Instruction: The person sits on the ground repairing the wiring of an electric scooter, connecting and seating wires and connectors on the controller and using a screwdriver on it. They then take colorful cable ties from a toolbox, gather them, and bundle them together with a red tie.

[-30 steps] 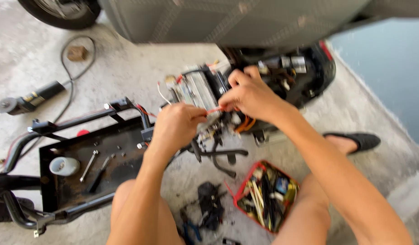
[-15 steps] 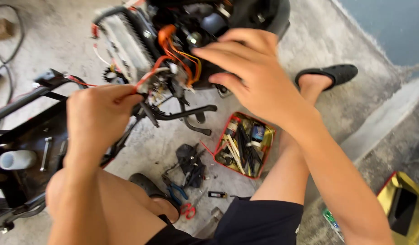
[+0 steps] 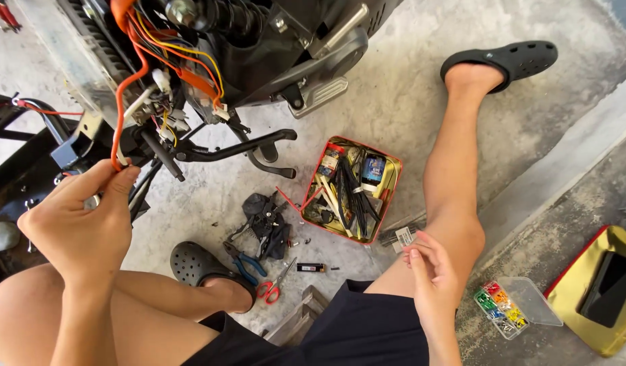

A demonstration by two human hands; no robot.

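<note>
The left hand [image 3: 82, 220] sits at about eight o'clock in the head view, thumb and fingers pinched on the lower end of an orange wire [image 3: 126, 88]. That wire climbs from the pinch toward eleven o'clock, into a tangle of orange, yellow and white leads hanging from the opened body of a scooter [image 3: 259, 41] at twelve o'clock. Just right of the wire's lower run a black kickstand bar [image 3: 238, 146] juts out toward the centre.

The right hand [image 3: 432, 264] hovers at about five o'clock, close beside the person's right knee, fingers loosely curled and half spread, holding nothing that can be made out. Just off its fingertips, toward the centre, a small grey packet [image 3: 402, 237] lies on the concrete floor [image 3: 408, 102].

At the centre of the view stands an open red tin [image 3: 350, 190], packed with cable ties, small tools and a blue box. Left of it, toward seven o'clock, lies a heap of black parts [image 3: 267, 224], then blue-handled pliers [image 3: 245, 263] and red-handled scissors [image 3: 274, 285] near the left foot's black clog [image 3: 194, 264]. The other black clog [image 3: 510, 59] is on the right foot at two o'clock.

At four o'clock a clear compartment box [image 3: 513, 308] of coloured connectors lies just beside a gold tin lid [image 3: 601, 291], both on a darker strip of floor.
</note>
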